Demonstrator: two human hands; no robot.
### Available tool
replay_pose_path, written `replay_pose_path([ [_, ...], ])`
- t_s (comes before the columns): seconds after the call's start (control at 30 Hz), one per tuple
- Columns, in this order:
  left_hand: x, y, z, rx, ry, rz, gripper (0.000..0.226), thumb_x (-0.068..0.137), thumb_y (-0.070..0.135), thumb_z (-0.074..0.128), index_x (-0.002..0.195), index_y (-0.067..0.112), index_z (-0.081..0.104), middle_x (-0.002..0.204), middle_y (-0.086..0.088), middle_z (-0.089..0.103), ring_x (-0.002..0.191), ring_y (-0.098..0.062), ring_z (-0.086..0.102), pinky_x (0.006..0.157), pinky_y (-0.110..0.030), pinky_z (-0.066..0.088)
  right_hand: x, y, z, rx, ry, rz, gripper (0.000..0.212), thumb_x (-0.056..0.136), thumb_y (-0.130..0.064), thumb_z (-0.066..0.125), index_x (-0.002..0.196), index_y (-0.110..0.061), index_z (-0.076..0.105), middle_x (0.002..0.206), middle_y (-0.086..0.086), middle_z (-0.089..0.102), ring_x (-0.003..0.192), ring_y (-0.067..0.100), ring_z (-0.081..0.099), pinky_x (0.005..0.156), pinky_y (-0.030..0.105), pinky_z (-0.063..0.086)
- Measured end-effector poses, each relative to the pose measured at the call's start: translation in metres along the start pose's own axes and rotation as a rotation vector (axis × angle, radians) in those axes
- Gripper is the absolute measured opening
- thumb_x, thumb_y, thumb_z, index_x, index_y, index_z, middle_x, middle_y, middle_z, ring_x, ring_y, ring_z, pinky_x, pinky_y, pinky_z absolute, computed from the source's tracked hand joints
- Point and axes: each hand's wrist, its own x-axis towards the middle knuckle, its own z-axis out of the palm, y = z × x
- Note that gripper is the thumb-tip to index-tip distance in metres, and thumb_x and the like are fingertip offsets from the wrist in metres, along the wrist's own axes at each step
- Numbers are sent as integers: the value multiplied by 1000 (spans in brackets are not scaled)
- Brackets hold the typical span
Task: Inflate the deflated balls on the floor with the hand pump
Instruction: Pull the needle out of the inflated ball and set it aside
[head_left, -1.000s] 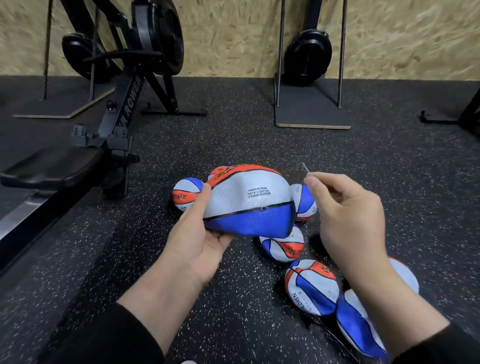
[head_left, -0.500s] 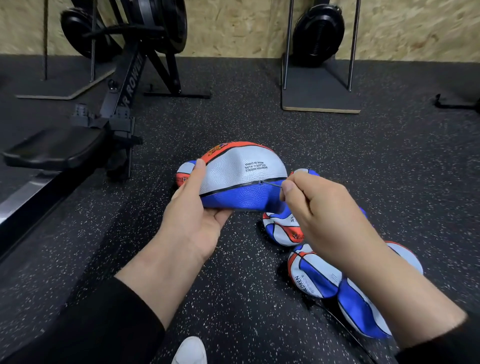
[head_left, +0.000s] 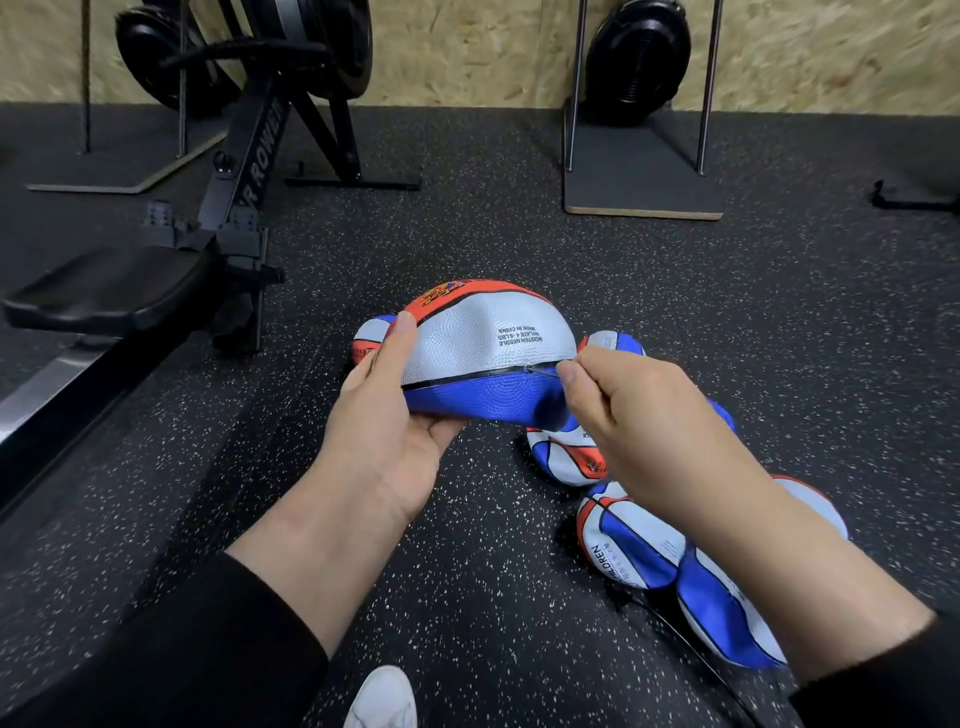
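Since a second ago, needle (head_left: 540, 370) went from clear of the ball to tip on the black seam. Left hand (head_left: 387, 431) cups the flattened ball (head_left: 483, 358) off the floor, thumb on top; right hand (head_left: 631, 410) pinches the needle at its right end. More deflated balls (head_left: 631, 545) lie on the floor (head_left: 779, 338) under the right arm.

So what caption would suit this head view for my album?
Left hand holds a deflated ball while the right hand pinches a needle at its seam.

Bare hands (head_left: 384, 447), long black sleeves (head_left: 208, 649), one white shoe (head_left: 382, 699).
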Motion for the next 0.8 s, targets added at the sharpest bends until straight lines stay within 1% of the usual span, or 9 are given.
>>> replay_pose_path([
  [0.1, 1, -1, -1, 80, -19, 96, 39, 98, 35, 70, 133, 19, 64, 121, -2, 77, 112, -22, 74, 81, -46, 64, 2, -2, -2, -71, -54, 40, 42, 103, -40, 35, 66, -20, 31, 56, -3, 35, 52, 15, 30, 57, 39, 27],
  [0.2, 1, -3, -2, 135, -23, 195, 44, 96, 37, 71, 136, 21, 61, 127, -1, 74, 117, -21, 71, 89, -52, 62, 2, -5, -4, -150, -94, 61, 43, 106, -39, 33, 67, -21, 29, 59, -3, 35, 54, 13, 30, 51, 24, 28],
  [0.33, -1, -8, -1, 163, -21, 232, 48, 96, 35, 72, 140, 20, 57, 127, -2, 73, 117, -22, 71, 91, -55, 60, 1, -7, -3, -173, -126, 88, 42, 108, -39, 30, 68, -23, 28, 62, -4, 35, 55, 11, 32, 53, 15, 31],
  [0.43, 0, -10, -1, 153, -5, 225, 57, 95, 34, 75, 146, 22, 52, 128, -1, 73, 117, -20, 71, 87, -50, 62, 1, -8, 0, -187, -160, 97, 41, 108, -38, 28, 70, -24, 30, 65, -6, 37, 57, 8, 35, 55, 15, 33],
  [0.5, 0, -11, -1, 145, 8, 210, 59, 94, 35, 76, 147, 23, 51, 129, 0, 73, 116, -20, 71, 85, -47, 63, 2, -8, 2, -197, -183, 103, 40, 108, -39, 27, 71, -24, 30, 66, -7, 38, 58, 8, 35, 63, 29, 33],
  [0.57, 0, -11, -1, 127, 18, 195, 60, 94, 34, 76, 147, 22, 51, 129, -1, 73, 116, -21, 72, 82, -46, 64, 2, -8, 3, -198, -188, 114, 40, 109, -39, 26, 71, -25, 28, 66, -7, 37, 57, 8, 34, 63, 37, 20],
  [0.67, 0, -13, -2, 115, 43, 188, 60, 94, 32, 76, 147, 22, 51, 129, -1, 73, 114, -20, 73, 77, -42, 64, 1, -8, 6, -198, -206, 116, 40, 109, -39, 25, 71, -26, 28, 67, -7, 38, 59, 8, 35, 62, 37, 17],
  [0.73, -1, -13, -1, 92, 57, 183, 59, 94, 30, 76, 147, 23, 51, 127, 0, 74, 112, -19, 73, 74, -40, 64, 2, -7, 6, -184, -206, 116, 40, 109, -39, 25, 71, -26, 29, 67, -7, 39, 60, 7, 36, 61, 38, 22],
  [0.8, -2, -13, -1, 94, 49, 185, 58, 95, 30, 76, 146, 23, 52, 125, 1, 74, 111, -18, 74, 74, -40, 64, 2, -6, 7, -158, -199, 123, 40, 108, -41, 25, 71, -26, 31, 66, -7, 40, 59, 7, 38, 53, 25, 30],
])
